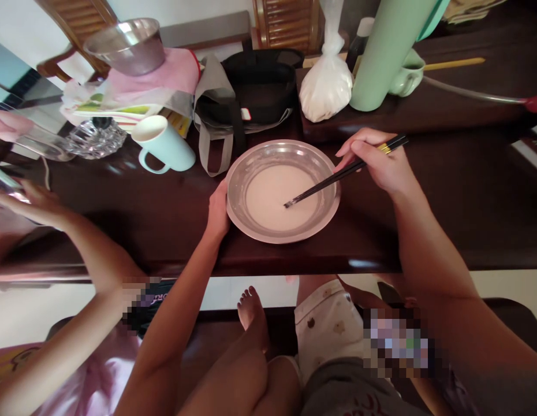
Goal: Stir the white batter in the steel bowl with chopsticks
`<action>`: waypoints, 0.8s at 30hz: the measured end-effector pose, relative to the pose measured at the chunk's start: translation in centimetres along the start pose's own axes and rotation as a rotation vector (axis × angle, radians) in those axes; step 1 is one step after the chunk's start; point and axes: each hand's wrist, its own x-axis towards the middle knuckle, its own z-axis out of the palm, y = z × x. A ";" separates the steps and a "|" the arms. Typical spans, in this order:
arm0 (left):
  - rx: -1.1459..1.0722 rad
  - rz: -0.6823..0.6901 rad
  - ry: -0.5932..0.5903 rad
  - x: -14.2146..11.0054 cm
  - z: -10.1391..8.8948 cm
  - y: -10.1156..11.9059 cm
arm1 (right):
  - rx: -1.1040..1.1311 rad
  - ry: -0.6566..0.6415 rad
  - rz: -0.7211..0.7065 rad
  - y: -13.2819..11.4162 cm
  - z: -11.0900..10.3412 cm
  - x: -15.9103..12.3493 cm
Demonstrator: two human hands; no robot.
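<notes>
A wide steel bowl [237, 216] stands near the front edge of the dark table, with a smooth, milky off-white liquid [268, 193] in it. My left hand [217, 209] grips the bowl's left side, its fingers partly hidden by the rim. In my right hand [379, 160], above the bowl's right rim, is a pair of black chopsticks [327, 181] with gold bands. They slant down to the left, and their tips, coated in white, are over the middle of the liquid. Whether the tips touch its surface I cannot tell.
Behind the bowl are a pale blue mug [168, 145], a black-and-grey bag [260, 86], a knotted plastic bag of white powder [325, 89] and a tall green flask [379, 55]. Another steel bowl [134, 49] stands back left. At left, another person's hand [37, 202] holds a phone.
</notes>
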 end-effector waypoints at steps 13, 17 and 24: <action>-0.037 -0.048 -0.004 0.0 -0.1 0.2 | -0.085 -0.060 0.015 -0.2 0.3 -0.1; -0.036 -0.036 -0.010 0.0 -0.1 0.1 | -0.111 -0.009 -0.014 -0.1 0.1 0.0; -0.036 -0.009 0.001 0.0 0.0 0.0 | -0.044 -0.078 0.023 -0.1 0.4 -0.1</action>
